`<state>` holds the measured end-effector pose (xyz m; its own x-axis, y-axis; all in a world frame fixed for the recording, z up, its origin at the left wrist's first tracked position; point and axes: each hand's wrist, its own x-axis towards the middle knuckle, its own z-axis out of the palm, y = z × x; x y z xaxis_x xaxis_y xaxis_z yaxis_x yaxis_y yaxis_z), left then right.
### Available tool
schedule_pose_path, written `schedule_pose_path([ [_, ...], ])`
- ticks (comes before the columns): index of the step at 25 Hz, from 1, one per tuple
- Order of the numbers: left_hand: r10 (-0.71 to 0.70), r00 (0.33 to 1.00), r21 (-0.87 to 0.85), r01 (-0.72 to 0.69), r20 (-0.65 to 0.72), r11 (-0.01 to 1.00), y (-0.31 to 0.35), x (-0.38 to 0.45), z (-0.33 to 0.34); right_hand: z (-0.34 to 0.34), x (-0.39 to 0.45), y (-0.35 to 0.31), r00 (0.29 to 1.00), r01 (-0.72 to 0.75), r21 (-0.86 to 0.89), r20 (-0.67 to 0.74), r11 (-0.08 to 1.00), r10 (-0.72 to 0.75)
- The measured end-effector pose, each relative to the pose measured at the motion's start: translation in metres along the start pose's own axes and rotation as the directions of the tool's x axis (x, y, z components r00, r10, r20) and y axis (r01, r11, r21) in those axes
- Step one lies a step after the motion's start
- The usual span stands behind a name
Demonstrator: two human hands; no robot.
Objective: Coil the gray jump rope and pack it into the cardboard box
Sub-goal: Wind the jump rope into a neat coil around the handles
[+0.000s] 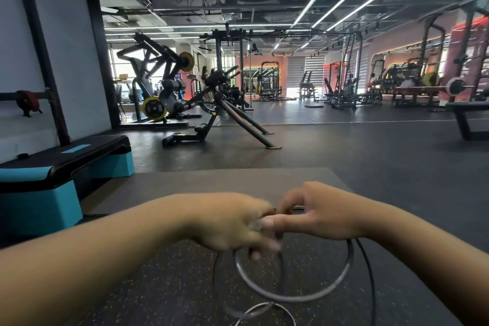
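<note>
The gray jump rope (pixel 328 289) hangs in loops below my two hands, over a dark speckled mat. My left hand (pixel 227 222) is closed around the gathered top of the loops. My right hand (pixel 320 213) touches it from the right, its thumb and fingers pinching the rope at the same spot. A thin dark strand of the rope drops down the right side toward the bottom edge. More small loops lie blurred at the bottom centre. No cardboard box is in view.
A black and teal step platform (pixel 66 167) stands at the left. A dark floor mat (pixel 211 180) lies ahead of my hands. Weight machines (pixel 164 98) and racks (pixel 346 82) fill the back of the gym, with a bench (pixel 468 116) at the right.
</note>
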<state>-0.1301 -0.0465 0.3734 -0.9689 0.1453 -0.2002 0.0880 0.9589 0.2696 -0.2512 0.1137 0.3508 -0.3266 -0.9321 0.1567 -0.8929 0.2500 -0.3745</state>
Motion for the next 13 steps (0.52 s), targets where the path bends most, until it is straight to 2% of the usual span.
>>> schedule_pose_path([
  [2, -0.004, 1.000, 0.150, 0.003, 0.003, 0.989, -0.002, -0.005, 0.008, -0.012, -0.006, 0.007, 0.995, -0.095, 0.061, 0.020, 0.994, 0.094],
  [4, -0.045, 0.998, 0.358, 0.058, -0.044, 0.932, -0.010, -0.010, 0.006, -0.024, -0.009, 0.018, 0.985, -0.172, 0.112, 0.040, 0.979, 0.168],
  [6, -0.115, 0.992, 0.447, 0.122, -0.043, 0.886, -0.019, -0.015, -0.004, -0.033, -0.009, 0.029, 0.980, -0.199, 0.128, 0.035, 0.972, 0.196],
  [8, -0.227, 0.974, 0.441, 0.206, -0.006, 0.874, -0.036, -0.019, -0.013, -0.037, -0.010, 0.038, 0.976, -0.220, 0.110, 0.037, 0.969, 0.217],
  [11, -0.401, 0.912, 0.392, 0.339, 0.088, 0.855, -0.067, -0.029, -0.021, -0.041, -0.017, 0.055, 0.948, -0.315, 0.071, -0.014, 0.946, 0.317],
  [13, -0.394, 0.911, 0.238, 0.359, 0.123, 0.903, -0.086, -0.034, -0.017, -0.038, -0.020, 0.066, 0.930, -0.346, 0.092, -0.101, 0.934, 0.354],
])
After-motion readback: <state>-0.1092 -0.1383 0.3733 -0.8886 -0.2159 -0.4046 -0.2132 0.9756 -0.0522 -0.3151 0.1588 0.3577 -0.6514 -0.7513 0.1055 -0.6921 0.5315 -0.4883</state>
